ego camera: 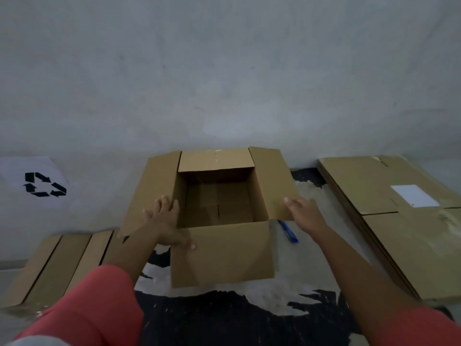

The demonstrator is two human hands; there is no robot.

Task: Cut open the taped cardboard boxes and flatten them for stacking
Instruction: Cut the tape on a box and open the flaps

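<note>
Open brown cardboard box (pixel 219 255): left hand (pixel 166 221) flat on it, right hand (pixel 305 214) spread, empty. Recommend pushing opposite corners inward evenly.

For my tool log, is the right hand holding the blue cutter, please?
No, the blue cutter lies on the floor beside the box, apart from the open right hand.

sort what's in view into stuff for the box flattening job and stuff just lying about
For the job: open cardboard box; left hand and right hand at its side flaps; blue tool beside it, likely the cutter; right flattened stack; left flattened pieces.

Just lying about: recycling-symbol sheet.
</note>
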